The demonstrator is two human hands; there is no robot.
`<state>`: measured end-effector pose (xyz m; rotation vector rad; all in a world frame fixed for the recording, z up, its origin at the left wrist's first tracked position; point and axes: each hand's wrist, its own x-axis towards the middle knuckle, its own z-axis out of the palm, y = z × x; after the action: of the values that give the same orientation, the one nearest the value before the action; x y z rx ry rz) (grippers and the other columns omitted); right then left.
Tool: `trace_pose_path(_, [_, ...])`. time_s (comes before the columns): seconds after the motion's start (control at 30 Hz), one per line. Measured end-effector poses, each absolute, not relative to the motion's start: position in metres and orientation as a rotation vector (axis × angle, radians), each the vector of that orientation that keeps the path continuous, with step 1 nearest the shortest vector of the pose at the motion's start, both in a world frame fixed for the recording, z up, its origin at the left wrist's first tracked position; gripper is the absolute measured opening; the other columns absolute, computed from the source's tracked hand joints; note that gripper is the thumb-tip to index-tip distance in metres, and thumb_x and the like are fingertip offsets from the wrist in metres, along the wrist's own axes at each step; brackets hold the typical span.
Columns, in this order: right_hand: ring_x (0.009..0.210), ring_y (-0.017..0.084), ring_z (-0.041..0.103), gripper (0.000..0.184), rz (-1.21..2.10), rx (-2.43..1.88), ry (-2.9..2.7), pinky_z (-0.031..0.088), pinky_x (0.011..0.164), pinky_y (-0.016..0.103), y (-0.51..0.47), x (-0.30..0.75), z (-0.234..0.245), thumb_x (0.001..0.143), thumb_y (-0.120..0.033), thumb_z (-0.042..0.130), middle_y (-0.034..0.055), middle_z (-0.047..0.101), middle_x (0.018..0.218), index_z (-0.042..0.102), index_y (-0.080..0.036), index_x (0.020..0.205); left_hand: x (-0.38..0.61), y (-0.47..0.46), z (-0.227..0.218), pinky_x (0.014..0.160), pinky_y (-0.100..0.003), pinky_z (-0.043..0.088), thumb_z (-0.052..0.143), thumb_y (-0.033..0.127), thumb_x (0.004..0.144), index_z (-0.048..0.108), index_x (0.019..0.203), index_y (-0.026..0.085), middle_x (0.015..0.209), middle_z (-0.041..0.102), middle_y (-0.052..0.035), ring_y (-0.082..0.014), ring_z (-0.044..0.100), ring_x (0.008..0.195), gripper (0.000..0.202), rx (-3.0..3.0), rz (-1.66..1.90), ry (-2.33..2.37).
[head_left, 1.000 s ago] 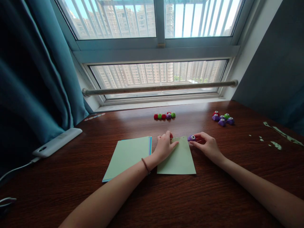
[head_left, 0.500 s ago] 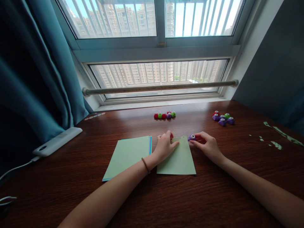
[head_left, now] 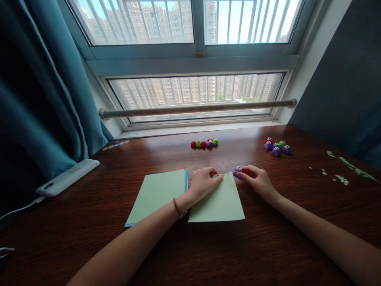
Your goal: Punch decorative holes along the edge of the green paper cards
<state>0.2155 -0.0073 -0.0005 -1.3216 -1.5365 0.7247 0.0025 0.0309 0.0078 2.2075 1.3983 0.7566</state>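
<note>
My left hand (head_left: 205,180) pinches the top edge of a pale green sheet of paper (head_left: 220,204), thumb on top and fingers partly hidden beyond the edge. Small punched marks show along that top edge. At the sheet's upper right corner, my right hand (head_left: 259,180) holds a small purple craft paper punch (head_left: 237,172) between thumb and fingers. The punch is tilted and meets the corner; whether the paper sits in its slot I cannot tell. Left of the sheet lies a stack of coloured paper (head_left: 160,194) with pale green on top, partly covered by my left forearm.
A row of red, green and purple punches (head_left: 204,143) stands at the back, and another cluster of punches (head_left: 276,146) to the right. Paper bits (head_left: 341,180) and a cut paper strip (head_left: 354,166) lie far right. A white power strip (head_left: 68,177) sits left by the curtain.
The green sheet has shifted and turned slightly, its near left corner moving left. The purple punch has tilted in my right hand. The camera view has moved a little.
</note>
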Motion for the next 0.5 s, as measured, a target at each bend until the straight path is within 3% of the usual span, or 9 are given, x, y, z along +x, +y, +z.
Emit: trace_pose_path(0.5, [0.076, 0.019, 0.062, 0.029, 0.793, -1.201, -1.547, 0.052, 0.066, 0.030, -0.0046, 0.2166, -0.0055, 0.068, -0.037, 0.070, 0.0040, 0.061, 0.085, 0.066, -0.018, 0.089, 0.0041, 0.0261, 0.0151, 0.058, -0.023, 0.034, 0.059, 0.044, 0.072, 0.063, 0.074, 0.021, 0.072, 0.064, 0.0005, -0.0162, 0.056, 0.069, 0.023, 2.204, 0.677, 1.522])
